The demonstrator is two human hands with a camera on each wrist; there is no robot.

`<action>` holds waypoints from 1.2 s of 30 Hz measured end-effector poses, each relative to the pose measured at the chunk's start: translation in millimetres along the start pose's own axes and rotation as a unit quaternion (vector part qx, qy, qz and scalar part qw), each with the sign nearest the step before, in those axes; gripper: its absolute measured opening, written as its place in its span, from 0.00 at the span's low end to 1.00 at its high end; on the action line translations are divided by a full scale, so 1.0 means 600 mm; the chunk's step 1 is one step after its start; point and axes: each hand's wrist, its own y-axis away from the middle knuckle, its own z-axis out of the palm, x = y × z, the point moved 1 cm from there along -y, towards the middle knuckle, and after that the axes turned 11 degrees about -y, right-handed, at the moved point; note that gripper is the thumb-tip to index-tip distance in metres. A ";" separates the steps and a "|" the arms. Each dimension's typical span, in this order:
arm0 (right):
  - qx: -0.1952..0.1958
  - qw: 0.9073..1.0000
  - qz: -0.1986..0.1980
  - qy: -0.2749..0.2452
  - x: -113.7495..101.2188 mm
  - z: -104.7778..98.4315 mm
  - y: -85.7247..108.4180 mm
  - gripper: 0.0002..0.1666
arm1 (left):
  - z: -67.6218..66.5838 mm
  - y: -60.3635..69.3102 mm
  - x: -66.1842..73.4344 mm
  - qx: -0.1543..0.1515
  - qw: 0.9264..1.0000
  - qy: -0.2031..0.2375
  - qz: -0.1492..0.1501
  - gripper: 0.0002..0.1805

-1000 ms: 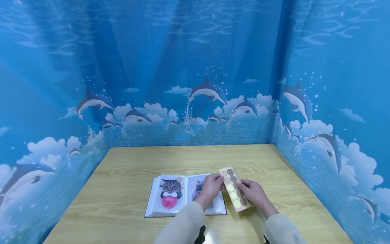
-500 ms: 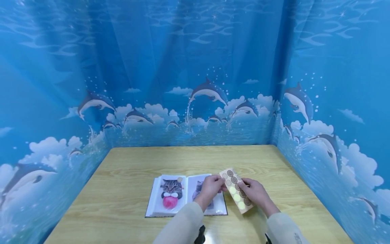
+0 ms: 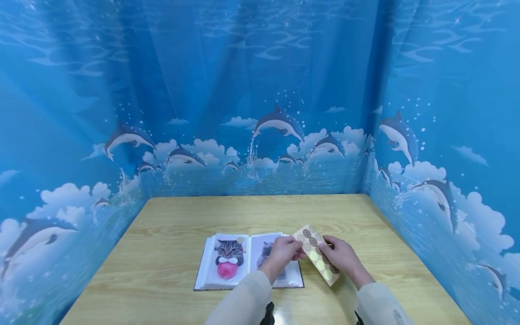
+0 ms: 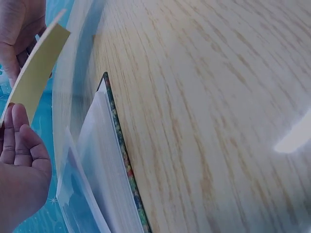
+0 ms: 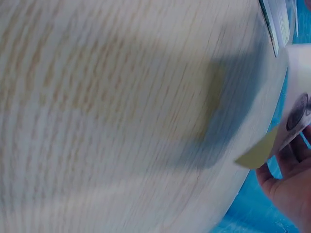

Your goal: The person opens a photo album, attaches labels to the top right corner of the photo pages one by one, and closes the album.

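A tan sheet of round stickers is held tilted above the table, right of an open photo album. Brown printed rounds and pale yellow rounds run along it in two columns. My right hand grips the sheet's right edge, thumb on the printed face. At the upper left edge, the fingertips of my left hand pinch the sheet; whether a sticker is between them cannot be seen. In the left wrist view the sheet's plain yellowish back is bent in a curve. The right wrist view shows its yellowish corner.
The album lies flat on the wood-grain table. Its left page carries a cat photo with a small tan round near the top corner; my left hand partly covers the right page's cat photo. A dolphin-print curtain surrounds the table.
The sheet has turned slightly, its lower end shifting right. Both hands stay close to where they were, still at the sheet's edges.
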 end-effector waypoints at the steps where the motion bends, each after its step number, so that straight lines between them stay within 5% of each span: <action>1: 0.000 1.000 0.003 0.003 0.001 0.000 0.000 0.33 | 0.000 0.001 -0.001 0.001 1.000 0.001 -0.001 0.08; 8: 0.037 0.993 -0.058 0.092 0.001 0.005 0.000 0.30 | 0.005 0.006 -0.004 0.000 1.000 0.014 -0.006 0.08; 20: 0.133 0.965 -0.184 0.130 -0.018 0.044 0.026 0.18 | 0.015 0.025 -0.004 0.018 0.999 0.042 0.009 0.09; 27: 0.183 0.955 -0.192 0.130 -0.026 0.057 0.039 0.16 | 0.017 0.026 -0.004 0.024 0.998 0.065 0.005 0.09; 36: 0.184 0.951 -0.198 0.151 -0.030 0.069 0.050 0.12 | 0.014 0.026 -0.008 0.031 0.998 0.062 -0.002 0.10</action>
